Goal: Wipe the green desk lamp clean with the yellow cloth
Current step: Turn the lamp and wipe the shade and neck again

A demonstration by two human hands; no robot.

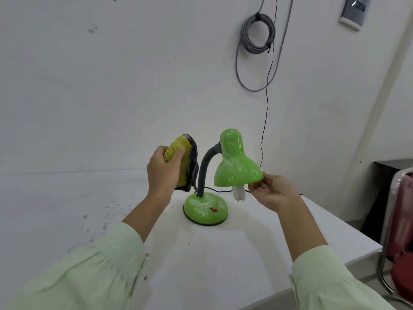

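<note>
A coiled grey cable (257, 33) hangs on the wall (111, 86); possibly a chair (392, 211) at right.

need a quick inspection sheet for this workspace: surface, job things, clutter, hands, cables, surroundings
surface: white table, dark specks on its left part, faint smudging around the lamp base
job's things: green desk lamp upright, whitish smears on shade and base; yellow cloth with a dark backing, held left of the neck, off the lamp
clutter: nothing seen
hands: left hand grips the cloth; right hand pinches the shade rim
cables: black cord runs from behind the lamp up the wall; grey cable hangs coiled there
surroundings: marked white wall; chair with red seat at right
</note>
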